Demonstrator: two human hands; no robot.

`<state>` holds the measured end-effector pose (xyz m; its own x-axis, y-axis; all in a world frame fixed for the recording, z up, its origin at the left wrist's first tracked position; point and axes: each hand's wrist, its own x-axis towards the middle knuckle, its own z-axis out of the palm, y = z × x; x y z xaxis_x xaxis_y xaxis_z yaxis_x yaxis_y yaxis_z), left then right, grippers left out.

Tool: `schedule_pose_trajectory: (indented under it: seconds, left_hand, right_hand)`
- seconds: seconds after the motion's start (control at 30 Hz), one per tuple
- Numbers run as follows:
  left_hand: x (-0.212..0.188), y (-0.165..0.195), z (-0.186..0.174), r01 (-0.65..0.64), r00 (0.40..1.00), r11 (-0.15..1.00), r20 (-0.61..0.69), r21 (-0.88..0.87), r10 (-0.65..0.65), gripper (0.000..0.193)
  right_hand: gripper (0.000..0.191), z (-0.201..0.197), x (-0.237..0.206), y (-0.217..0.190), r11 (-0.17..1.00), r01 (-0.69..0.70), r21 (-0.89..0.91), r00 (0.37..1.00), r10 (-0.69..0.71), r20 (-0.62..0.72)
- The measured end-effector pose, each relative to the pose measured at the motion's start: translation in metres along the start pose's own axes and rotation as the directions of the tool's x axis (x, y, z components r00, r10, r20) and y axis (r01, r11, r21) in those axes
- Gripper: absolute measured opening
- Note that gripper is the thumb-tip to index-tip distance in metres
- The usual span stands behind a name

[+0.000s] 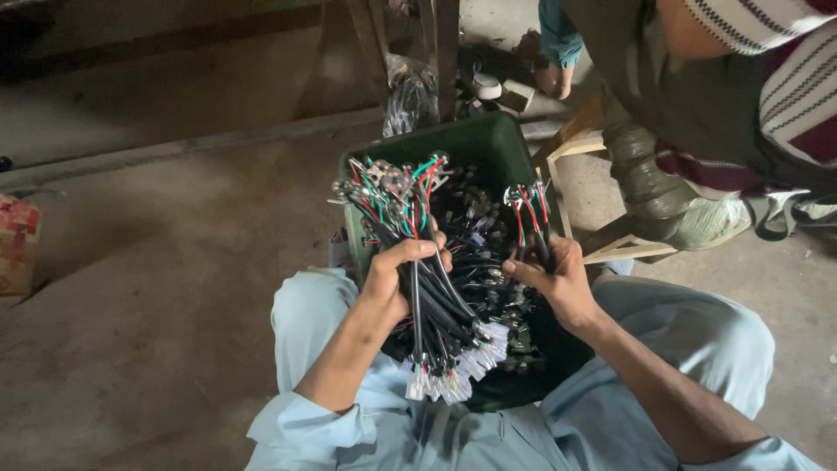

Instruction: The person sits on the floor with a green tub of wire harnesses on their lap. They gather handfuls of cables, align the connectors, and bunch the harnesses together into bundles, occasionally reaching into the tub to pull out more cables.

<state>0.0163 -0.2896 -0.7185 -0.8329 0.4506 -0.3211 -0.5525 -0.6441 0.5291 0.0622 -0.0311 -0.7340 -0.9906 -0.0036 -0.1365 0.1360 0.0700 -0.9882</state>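
Note:
My left hand grips a thick bundle of black cables. Red and green wire ends with small round boards fan out at the bundle's top, and white plug connectors hang at its bottom. My right hand holds a few more black cables with red and green tips, upright, just to the right of the bundle. Both hands are over a dark green bin between my knees, which holds several more loose cables.
Another person sits close at the upper right on a small wooden stool, their sleeve and knee near the bin's right side. A bag of black parts leans against a post behind the bin. A patterned box sits at the far left on the concrete floor.

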Motion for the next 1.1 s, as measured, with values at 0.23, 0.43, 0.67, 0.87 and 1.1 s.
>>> schedule_pose_trajectory:
  seconds: [0.23,0.43,0.67,0.87,1.1]
  left_hand:
    - [0.003,-0.008,0.0,0.119,0.993,0.992,-0.007,-0.026,-0.12,0.043]
    - [0.011,-0.026,-0.006,0.236,0.971,0.967,0.066,-0.095,-0.231,0.041]
    - [0.018,-0.046,-0.007,0.222,0.973,0.974,0.058,0.039,-0.224,0.028]
    - [0.016,-0.046,0.003,0.27,0.962,0.962,0.049,-0.043,-0.268,0.035]
    - [0.019,-0.026,0.007,0.075,0.994,0.997,-0.077,0.013,-0.073,0.042]
  right_hand:
    - [0.018,0.007,-0.001,0.012,0.97,-0.057,0.235,0.996,0.073,-0.057]
    - [0.026,0.008,-0.003,0.0,0.772,-0.111,0.626,0.99,0.028,0.141]
    - [0.02,0.026,-0.006,-0.037,0.942,-0.156,0.296,0.987,0.14,0.075]
    - [0.014,0.029,-0.003,-0.047,0.898,-0.272,0.346,0.962,0.24,0.132]
    - [0.013,0.01,-0.003,-0.035,0.926,-0.016,0.376,0.986,0.076,-0.147]
